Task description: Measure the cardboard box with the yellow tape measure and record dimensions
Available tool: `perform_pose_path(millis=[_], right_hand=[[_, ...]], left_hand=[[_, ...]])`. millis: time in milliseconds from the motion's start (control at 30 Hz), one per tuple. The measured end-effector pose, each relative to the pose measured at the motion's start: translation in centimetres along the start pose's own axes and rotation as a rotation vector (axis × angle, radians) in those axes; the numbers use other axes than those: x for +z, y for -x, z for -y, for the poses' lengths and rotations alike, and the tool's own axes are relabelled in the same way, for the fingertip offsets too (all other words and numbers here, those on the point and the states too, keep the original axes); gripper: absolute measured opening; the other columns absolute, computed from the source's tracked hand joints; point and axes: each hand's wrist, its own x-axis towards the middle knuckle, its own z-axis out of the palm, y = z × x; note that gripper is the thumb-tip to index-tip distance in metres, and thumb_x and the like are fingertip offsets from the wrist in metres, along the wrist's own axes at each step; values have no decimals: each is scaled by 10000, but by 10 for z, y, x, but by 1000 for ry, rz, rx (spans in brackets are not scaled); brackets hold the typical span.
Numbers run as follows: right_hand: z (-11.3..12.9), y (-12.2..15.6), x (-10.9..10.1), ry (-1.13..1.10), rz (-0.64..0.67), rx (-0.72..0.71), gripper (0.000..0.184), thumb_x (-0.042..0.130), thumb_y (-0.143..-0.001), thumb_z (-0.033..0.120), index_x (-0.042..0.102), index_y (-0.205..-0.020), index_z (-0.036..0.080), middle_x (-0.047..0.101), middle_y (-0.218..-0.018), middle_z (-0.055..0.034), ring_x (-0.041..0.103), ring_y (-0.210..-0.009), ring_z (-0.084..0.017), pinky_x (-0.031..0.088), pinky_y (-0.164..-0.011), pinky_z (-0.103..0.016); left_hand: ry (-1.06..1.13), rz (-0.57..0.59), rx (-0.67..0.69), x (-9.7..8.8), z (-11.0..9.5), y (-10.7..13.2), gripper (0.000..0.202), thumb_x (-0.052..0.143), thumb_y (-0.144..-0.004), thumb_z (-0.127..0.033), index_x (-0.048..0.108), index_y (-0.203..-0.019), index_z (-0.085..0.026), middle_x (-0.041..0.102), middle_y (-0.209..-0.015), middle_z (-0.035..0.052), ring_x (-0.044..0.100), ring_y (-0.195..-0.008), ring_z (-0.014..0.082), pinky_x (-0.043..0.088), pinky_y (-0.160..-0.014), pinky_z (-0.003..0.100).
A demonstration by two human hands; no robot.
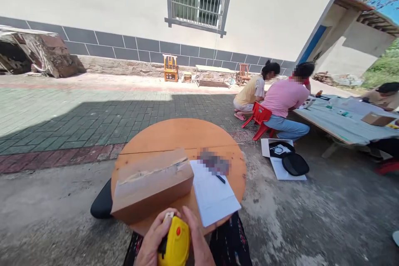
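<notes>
Both of my hands hold a yellow tape measure point(174, 243) with a red button at the bottom of the view, just in front of a round wooden table point(174, 135). My left hand point(151, 241) wraps its left side, and my right hand point(196, 239) closes around its right side. On the table right beyond my hands lies a taped cardboard box point(152, 185). To the right of the box lies a white sheet of paper point(213, 195) with a dark pen point(220, 178) on it.
Several people sit at a long covered table point(343, 126) on the right, one on a red plastic chair point(260, 116). A black case on white paper point(293, 164) lies on the concrete. Wooden chairs and a low table point(215, 70) stand by the far wall. A dark seat point(102, 203) sits left of my table.
</notes>
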Motion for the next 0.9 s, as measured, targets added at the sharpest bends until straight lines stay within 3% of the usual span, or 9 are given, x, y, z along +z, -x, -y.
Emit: perform_pose_path(millis=[67,100,200,333,500,567,700,800,900], right_hand=[[3,2,2,90,79,-36,853,825,-654,346,495,-1427,204,514,-1477,-121,444,-1381,-344,341,-1160,-440],[5,3,2,120,122,-42,840,794,-662,284,474,-1435,203,520,-1469,-113,455,-1372,-333,337,-1161,-435],[13,3,-4,182,209,-29,723,721,-666,209,524,-1362,221,601,-1365,-92,559,-1245,-318,416,-1085,-420],[22,6,-11,274,318,36,623,736,-602,202,610,-1213,216,695,-1135,-76,646,-1004,-307,498,-945,-401],[28,9,-15,236,319,87,640,677,-617,205,578,-1249,214,697,-1113,-65,652,-956,-282,501,-920,-382],[30,6,-19,260,327,93,663,669,-613,179,567,-1267,216,687,-1160,-69,644,-1011,-289,488,-947,-385],[30,2,-28,340,405,105,683,684,-595,136,586,-1266,219,679,-1183,-75,634,-1041,-293,487,-944,-385],[28,0,-34,349,444,131,676,684,-605,127,607,-1270,223,683,-1180,-79,636,-1036,-294,488,-944,-394],[24,0,-42,322,497,147,740,685,-615,124,593,-1340,244,648,-1303,-86,600,-1151,-326,439,-1026,-441]], left_hand=[[-60,76,25,5,3,8,379,820,-622,-497,717,-853,-216,686,-868,30,654,-852,232,525,-720,286],[-100,108,68,6,2,9,324,814,-645,-463,724,-822,-206,674,-913,33,635,-886,216,512,-761,271],[-194,123,226,3,-6,5,235,765,-713,-413,720,-713,-183,626,-974,28,564,-868,162,466,-775,230],[-293,91,339,-6,-17,2,241,698,-784,-422,677,-706,-195,582,-807,-4,504,-802,142,424,-770,224],[-427,54,164,-18,-17,5,316,696,-784,-472,724,-950,-204,664,-891,20,556,-822,159,435,-768,246],[-533,124,106,-23,-20,7,374,692,-782,-471,734,-1027,-192,698,-964,55,592,-892,195,445,-820,277],[-731,306,117,-28,-24,8,284,658,-814,-433,754,-856,-169,694,-902,67,597,-861,200,438,-804,280],[-722,323,107,-29,-22,7,255,689,-781,-419,717,-781,-165,652,-797,38,549,-764,167,419,-733,263],[-573,286,-8,-30,-23,2,259,727,-737,-412,684,-754,-158,619,-736,19,505,-701,139,395,-687,252]])
